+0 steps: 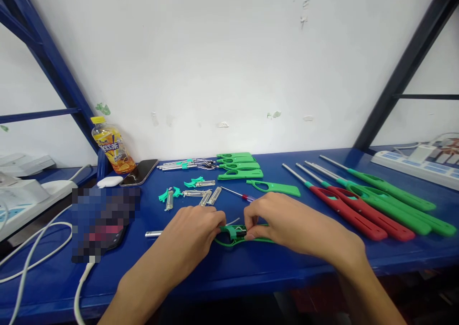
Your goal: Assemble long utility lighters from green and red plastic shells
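My left hand (195, 232) and my right hand (283, 222) meet over a half-built green lighter (236, 234) lying on the blue bench (251, 267). Both hands pinch it with closed fingers, the left at its front end, the right at its handle. A metal tube (153, 233) sticks out to the left from under my left hand. A thin white wire (233, 221) shows between the hands.
Behind the hands lie green handle shells (239, 165), metal tubes (182, 164), small glass-like parts (210, 197) and a red-handled screwdriver (238, 194). Finished red and green lighters (362, 198) lie to the right. A drink bottle (112, 146), a phone (139, 172) and cables (36, 248) are on the left.
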`<state>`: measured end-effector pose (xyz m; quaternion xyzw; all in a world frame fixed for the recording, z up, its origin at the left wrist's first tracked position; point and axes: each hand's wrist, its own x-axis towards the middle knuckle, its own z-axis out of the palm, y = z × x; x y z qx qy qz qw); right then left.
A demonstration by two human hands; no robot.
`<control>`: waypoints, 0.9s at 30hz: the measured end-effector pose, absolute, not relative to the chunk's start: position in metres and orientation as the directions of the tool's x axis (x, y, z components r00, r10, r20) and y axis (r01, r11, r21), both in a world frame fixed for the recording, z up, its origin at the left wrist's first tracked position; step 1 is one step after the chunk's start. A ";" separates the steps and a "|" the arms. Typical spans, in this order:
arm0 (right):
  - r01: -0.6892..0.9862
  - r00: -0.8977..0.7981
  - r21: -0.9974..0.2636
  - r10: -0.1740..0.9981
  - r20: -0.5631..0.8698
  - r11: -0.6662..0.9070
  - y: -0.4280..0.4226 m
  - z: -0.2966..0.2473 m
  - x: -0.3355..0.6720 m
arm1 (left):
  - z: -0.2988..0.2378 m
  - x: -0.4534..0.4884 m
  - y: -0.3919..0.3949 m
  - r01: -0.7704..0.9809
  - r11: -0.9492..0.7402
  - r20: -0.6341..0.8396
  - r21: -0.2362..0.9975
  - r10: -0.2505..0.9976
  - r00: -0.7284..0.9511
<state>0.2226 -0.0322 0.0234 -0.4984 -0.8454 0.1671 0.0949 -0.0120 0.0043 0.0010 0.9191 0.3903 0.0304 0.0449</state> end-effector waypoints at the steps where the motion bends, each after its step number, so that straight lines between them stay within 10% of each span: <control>1: 0.811 -0.485 -0.378 0.875 -0.006 0.447 -0.032 0.024 0.223 | 0.001 -0.012 0.004 0.718 -0.689 0.018 0.101 0.723 0.691; 27: 0.788 -0.451 -0.509 0.888 -0.094 0.346 -0.022 0.018 0.217 | 0.012 -0.007 -0.006 0.722 -0.691 -0.086 0.006 0.719 0.689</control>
